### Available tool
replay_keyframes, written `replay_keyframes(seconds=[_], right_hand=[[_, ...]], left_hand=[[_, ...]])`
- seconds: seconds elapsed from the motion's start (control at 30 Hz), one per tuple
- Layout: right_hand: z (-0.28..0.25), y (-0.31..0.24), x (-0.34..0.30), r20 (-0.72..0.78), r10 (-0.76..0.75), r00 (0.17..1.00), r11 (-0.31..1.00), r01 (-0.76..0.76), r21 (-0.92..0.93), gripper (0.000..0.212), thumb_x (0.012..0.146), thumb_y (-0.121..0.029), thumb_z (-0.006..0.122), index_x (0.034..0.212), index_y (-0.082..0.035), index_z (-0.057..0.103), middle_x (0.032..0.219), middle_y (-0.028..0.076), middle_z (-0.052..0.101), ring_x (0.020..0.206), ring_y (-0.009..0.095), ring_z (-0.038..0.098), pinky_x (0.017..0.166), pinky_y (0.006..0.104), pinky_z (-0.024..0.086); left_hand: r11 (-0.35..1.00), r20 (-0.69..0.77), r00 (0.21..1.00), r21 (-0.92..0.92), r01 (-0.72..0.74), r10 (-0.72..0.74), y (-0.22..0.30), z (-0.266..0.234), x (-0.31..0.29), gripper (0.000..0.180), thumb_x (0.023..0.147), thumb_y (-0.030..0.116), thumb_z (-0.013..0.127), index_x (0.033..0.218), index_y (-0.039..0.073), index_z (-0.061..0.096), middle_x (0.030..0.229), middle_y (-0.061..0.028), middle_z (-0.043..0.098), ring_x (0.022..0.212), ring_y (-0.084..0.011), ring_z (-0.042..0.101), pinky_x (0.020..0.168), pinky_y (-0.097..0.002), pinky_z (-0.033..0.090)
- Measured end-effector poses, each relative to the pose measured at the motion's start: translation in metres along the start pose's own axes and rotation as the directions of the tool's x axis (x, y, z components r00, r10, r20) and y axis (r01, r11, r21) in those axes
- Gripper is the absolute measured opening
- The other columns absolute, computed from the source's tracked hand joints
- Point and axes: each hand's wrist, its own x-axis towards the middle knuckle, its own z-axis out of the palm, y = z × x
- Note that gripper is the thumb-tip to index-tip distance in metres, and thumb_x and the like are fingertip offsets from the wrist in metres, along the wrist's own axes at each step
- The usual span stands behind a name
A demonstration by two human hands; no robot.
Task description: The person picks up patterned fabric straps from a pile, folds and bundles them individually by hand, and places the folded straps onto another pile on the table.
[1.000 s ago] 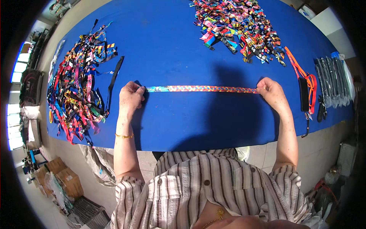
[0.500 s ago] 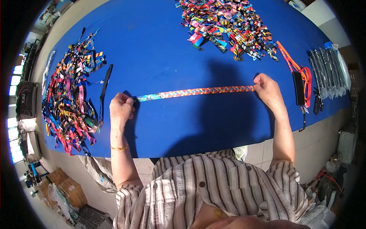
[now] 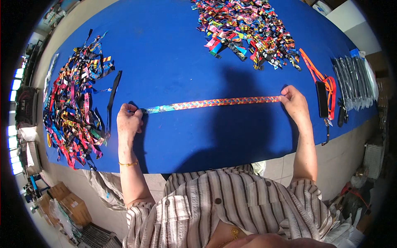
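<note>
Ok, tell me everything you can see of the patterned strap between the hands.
The strap is long, narrow, flat and looks like printed fabric. Its left part is mostly blue; the longer remainder carries a repeating pattern of red, yellow and blue. It runs nearly straight over the blue tabletop, rising slightly in the picture toward the right. The left grip holds one end, the right grip pinches the other. Whether its middle touches the tabletop is unclear.

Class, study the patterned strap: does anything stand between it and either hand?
Nothing visible does. The left hand holds one end of the patterned strap, and the right hand pinches the other. The left pile of straps lies beyond the left hand, outside that span.
</note>
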Motion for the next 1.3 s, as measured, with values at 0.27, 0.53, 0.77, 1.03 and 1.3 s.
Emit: replay_keyframes(seconds=[0.27,0.53,0.77,1.03,1.3], right_hand=[[0.002,0.006,0.003,0.004,0.006,1.0,0.999,-0.006,0.033,0.019,0.081,-0.014,0.073,0.093,-0.005,0.061,0.076,0.009,0.066,0.071,0.022,0.064,0.066,0.0359,0.049],[-0.001,-0.004,-0.001,0.008,0.032,0.999,0.999,-0.032,0.006,0.017,0.082,-0.015,0.072,0.092,-0.005,0.062,0.077,0.009,0.067,0.073,0.023,0.066,0.068,0.0362,0.049],[0.0,-0.001,-0.001,0.003,0.038,0.999,0.999,-0.038,-0.01,0.016,0.082,-0.015,0.073,0.09,-0.006,0.062,0.079,0.009,0.068,0.075,0.023,0.067,0.069,0.0363,0.049],[0.001,0.0,0.002,0.001,0.022,1.0,1.0,-0.022,-0.005,0.016,0.082,-0.014,0.073,0.09,-0.006,0.062,0.077,0.008,0.068,0.072,0.022,0.066,0.067,0.0357,0.049],[0.002,0.0,0.002,0.014,0.052,0.999,0.998,-0.052,-0.021,0.016,0.082,-0.014,0.073,0.09,-0.006,0.062,0.077,0.007,0.068,0.072,0.021,0.066,0.066,0.0351,0.049]], left_hand=[[0.994,0.045,0.997,-0.097,-0.05,0.055,-0.009,-0.001,0.006,0.009,0.087,0.003,0.06,0.087,0.002,0.052,0.057,-0.0066,0.058,0.039,-0.011,0.05,0.035,-0.0253,0.039],[0.99,0.058,0.996,-0.127,-0.062,0.069,-0.007,-0.001,0.004,0.01,0.087,0.003,0.06,0.082,0.003,0.051,0.056,-0.0061,0.057,0.039,-0.0105,0.049,0.035,-0.0248,0.039],[0.986,0.089,0.993,-0.155,-0.067,0.082,-0.01,-0.002,0.006,0.01,0.087,0.003,0.059,0.082,0.003,0.051,0.057,-0.0058,0.057,0.04,-0.0102,0.05,0.036,-0.0248,0.04],[0.99,0.081,0.994,-0.127,-0.068,0.079,-0.009,-0.003,0.006,0.01,0.087,0.004,0.06,0.082,0.003,0.051,0.058,-0.0051,0.057,0.04,-0.0096,0.049,0.037,-0.0244,0.041],[0.987,0.085,0.991,-0.134,-0.088,0.1,-0.009,-0.002,0.006,0.009,0.088,0.004,0.059,0.083,0.003,0.052,0.058,-0.0049,0.057,0.041,-0.0094,0.049,0.037,-0.0243,0.041]])
